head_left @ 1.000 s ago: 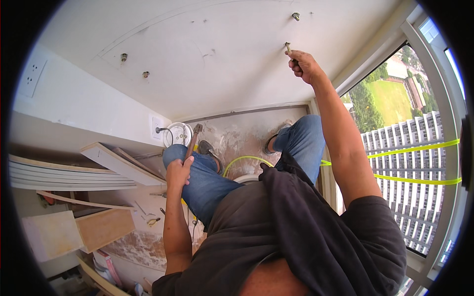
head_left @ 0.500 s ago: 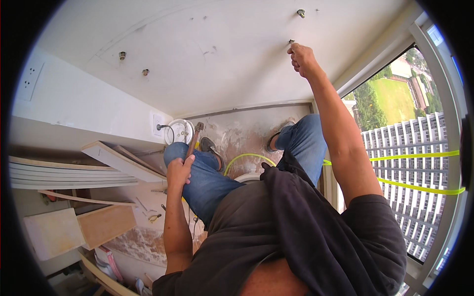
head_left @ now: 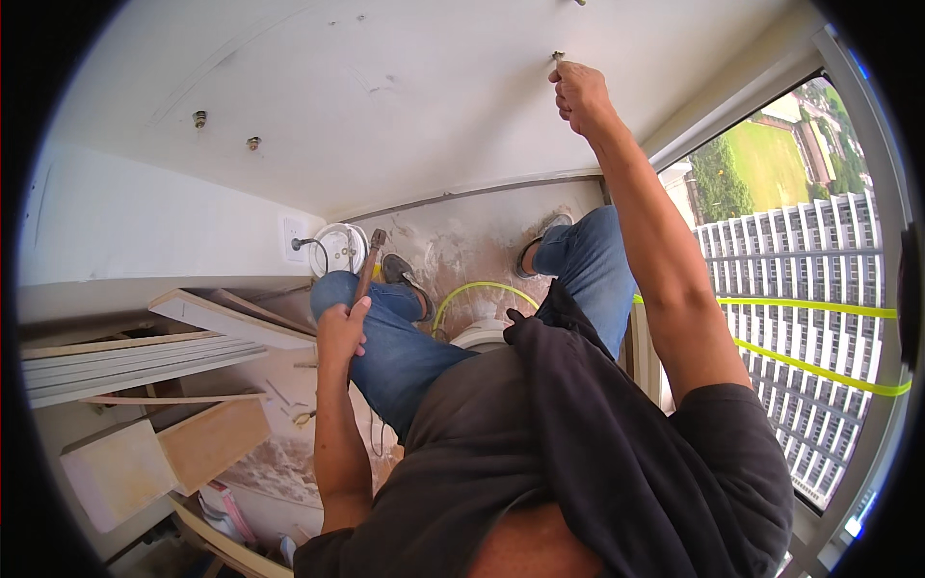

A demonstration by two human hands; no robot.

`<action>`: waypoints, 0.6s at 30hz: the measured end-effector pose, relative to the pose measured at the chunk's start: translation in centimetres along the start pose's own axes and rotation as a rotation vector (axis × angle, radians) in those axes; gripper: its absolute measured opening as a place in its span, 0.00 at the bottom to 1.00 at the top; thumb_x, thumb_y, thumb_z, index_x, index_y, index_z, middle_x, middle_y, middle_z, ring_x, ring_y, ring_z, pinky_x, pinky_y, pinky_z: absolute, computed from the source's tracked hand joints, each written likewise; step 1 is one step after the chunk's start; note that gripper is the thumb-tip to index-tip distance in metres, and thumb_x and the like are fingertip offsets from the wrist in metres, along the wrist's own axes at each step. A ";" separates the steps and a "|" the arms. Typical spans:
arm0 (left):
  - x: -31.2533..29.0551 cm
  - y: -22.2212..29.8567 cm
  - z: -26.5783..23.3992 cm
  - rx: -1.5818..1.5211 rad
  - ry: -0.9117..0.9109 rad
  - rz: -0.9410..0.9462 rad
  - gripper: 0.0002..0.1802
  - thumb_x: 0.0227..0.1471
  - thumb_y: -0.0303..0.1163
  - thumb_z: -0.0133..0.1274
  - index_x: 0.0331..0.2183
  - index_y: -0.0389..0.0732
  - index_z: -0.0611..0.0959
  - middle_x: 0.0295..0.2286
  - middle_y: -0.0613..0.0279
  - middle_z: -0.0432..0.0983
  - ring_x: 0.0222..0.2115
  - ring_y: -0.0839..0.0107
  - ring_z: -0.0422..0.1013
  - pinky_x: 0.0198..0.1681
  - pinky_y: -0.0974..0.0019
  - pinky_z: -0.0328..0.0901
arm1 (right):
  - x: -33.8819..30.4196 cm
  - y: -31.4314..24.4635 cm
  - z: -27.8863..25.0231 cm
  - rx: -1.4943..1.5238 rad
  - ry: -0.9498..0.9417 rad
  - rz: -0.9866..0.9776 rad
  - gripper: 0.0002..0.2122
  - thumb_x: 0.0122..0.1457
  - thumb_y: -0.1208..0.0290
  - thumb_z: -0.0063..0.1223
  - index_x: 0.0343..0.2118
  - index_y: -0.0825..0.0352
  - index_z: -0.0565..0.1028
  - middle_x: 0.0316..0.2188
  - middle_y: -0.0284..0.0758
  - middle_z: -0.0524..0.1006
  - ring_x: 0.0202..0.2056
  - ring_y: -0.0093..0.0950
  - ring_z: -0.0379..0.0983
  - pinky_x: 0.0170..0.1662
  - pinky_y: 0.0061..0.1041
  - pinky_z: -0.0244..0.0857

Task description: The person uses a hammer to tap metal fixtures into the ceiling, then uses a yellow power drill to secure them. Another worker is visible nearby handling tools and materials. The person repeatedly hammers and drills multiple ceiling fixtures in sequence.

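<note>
In my left hand (head_left: pixel 345 332), resting by my left knee, is a hammer (head_left: pixel 371 268) with a brown handle and its head pointing away from me. My right arm reaches out to the white wall (head_left: pixel 424 125). There my right hand (head_left: pixel 582 94) is closed, its fingertips pinching the end of a small metal anchor bolt (head_left: pixel 558 58) that meets the wall. How much of the bolt lies inside the fingers is hidden. Two more metal bolts, one farther left (head_left: pixel 200 119) and one nearer (head_left: pixel 254 144), stick out of the wall.
A white bucket (head_left: pixel 341 252) stands by the wall socket with a plugged-in black cord (head_left: pixel 298 244). Boards and trim strips (head_left: pixel 145 361) lean at left, near wooden boxes (head_left: pixel 214 438). A yellow-green hose (head_left: pixel 482 286) curves between my feet. A large window (head_left: pixel 790 289) is at right.
The view has shifted, so the wall bolts sit higher and farther left. My right hand stays at the same bolt, and my left hand keeps its hold on the hammer.
</note>
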State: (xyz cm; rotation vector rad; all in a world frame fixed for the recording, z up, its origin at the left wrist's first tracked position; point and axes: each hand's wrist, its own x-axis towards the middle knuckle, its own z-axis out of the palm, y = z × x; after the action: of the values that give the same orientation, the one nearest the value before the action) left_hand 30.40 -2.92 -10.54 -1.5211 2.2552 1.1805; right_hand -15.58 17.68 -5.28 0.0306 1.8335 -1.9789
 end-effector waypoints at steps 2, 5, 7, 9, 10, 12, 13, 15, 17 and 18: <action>0.1 0.3 0.0 0.012 -0.002 0.001 0.30 0.58 0.52 0.57 0.26 0.29 0.80 0.14 0.54 0.73 0.09 0.67 0.69 0.14 0.64 0.63 | -0.4 -0.2 0.7 -0.001 0.017 0.001 0.09 0.62 0.68 0.47 0.27 0.66 0.71 0.13 0.24 0.58 0.12 0.16 0.49 0.15 0.23 0.40; 0.1 0.0 -0.1 0.010 0.016 0.004 0.30 0.59 0.52 0.57 0.26 0.29 0.80 0.14 0.55 0.73 0.09 0.67 0.69 0.14 0.64 0.63 | 0.4 0.0 0.2 0.024 -0.049 0.056 0.07 0.60 0.70 0.49 0.26 0.66 0.72 0.14 0.26 0.61 0.13 0.20 0.55 0.16 0.25 0.47; 0.4 -0.3 0.1 0.022 0.013 -0.010 0.30 0.59 0.52 0.56 0.25 0.30 0.80 0.13 0.55 0.73 0.09 0.67 0.69 0.14 0.64 0.63 | 1.8 1.1 -0.4 0.001 -0.103 0.106 0.04 0.55 0.72 0.55 0.25 0.64 0.75 0.16 0.28 0.68 0.17 0.25 0.64 0.20 0.27 0.57; 0.7 -0.2 0.3 0.037 0.023 0.013 0.30 0.59 0.53 0.56 0.25 0.30 0.80 0.13 0.55 0.73 0.09 0.67 0.69 0.14 0.64 0.63 | 4.3 3.6 0.1 -0.408 -0.008 -0.078 0.03 0.51 0.72 0.59 0.24 0.62 0.77 0.22 0.30 0.74 0.25 0.26 0.71 0.26 0.26 0.65; 1.1 0.5 1.0 0.061 0.010 0.047 0.31 0.59 0.53 0.56 0.25 0.30 0.80 0.13 0.55 0.73 0.09 0.67 0.69 0.14 0.63 0.63 | 6.6 4.9 -1.2 -0.929 0.060 -0.248 0.03 0.50 0.72 0.62 0.24 0.61 0.78 0.24 0.31 0.77 0.29 0.27 0.75 0.29 0.26 0.68; 1.5 1.3 1.3 0.078 -0.002 0.056 0.31 0.59 0.53 0.56 0.24 0.30 0.79 0.13 0.54 0.73 0.09 0.67 0.69 0.14 0.63 0.64 | 8.9 6.2 -0.8 -1.573 0.092 -0.503 0.04 0.46 0.73 0.66 0.23 0.59 0.79 0.29 0.32 0.83 0.37 0.28 0.82 0.36 0.25 0.76; 1.5 1.5 1.1 0.073 0.016 0.043 0.31 0.59 0.53 0.56 0.24 0.31 0.79 0.13 0.54 0.74 0.08 0.67 0.69 0.14 0.63 0.64 | 8.9 6.5 -1.2 -1.585 0.095 -0.719 0.04 0.47 0.75 0.64 0.26 0.62 0.79 0.29 0.34 0.82 0.36 0.31 0.81 0.36 0.28 0.76; 1.8 2.2 1.4 0.083 -0.024 0.035 0.31 0.59 0.54 0.56 0.23 0.31 0.79 0.13 0.54 0.74 0.08 0.67 0.69 0.14 0.63 0.64 | 8.5 6.7 -2.1 -1.577 0.097 -0.941 0.05 0.48 0.76 0.63 0.29 0.65 0.78 0.29 0.36 0.81 0.35 0.34 0.80 0.37 0.31 0.76; 1.3 1.0 0.7 0.064 -0.023 -0.009 0.32 0.59 0.54 0.56 0.23 0.31 0.79 0.13 0.54 0.74 0.08 0.67 0.69 0.14 0.63 0.64 | 6.5 5.9 -1.2 -1.304 0.031 -0.957 0.04 0.52 0.79 0.57 0.31 0.65 0.76 0.29 0.38 0.79 0.34 0.37 0.78 0.36 0.33 0.75; 0.9 0.5 0.4 0.090 -0.011 0.000 0.32 0.59 0.54 0.56 0.23 0.31 0.79 0.13 0.54 0.74 0.09 0.67 0.70 0.14 0.63 0.64 | 5.5 5.2 -0.9 -1.213 0.009 -0.964 0.04 0.53 0.80 0.55 0.32 0.65 0.76 0.29 0.39 0.78 0.33 0.37 0.77 0.36 0.33 0.75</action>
State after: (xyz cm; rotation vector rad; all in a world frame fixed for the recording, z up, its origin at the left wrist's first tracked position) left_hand 29.46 -3.22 -11.10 -1.4775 2.2689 1.0696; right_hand -19.12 16.73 -11.98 -1.3874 3.0356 -0.8498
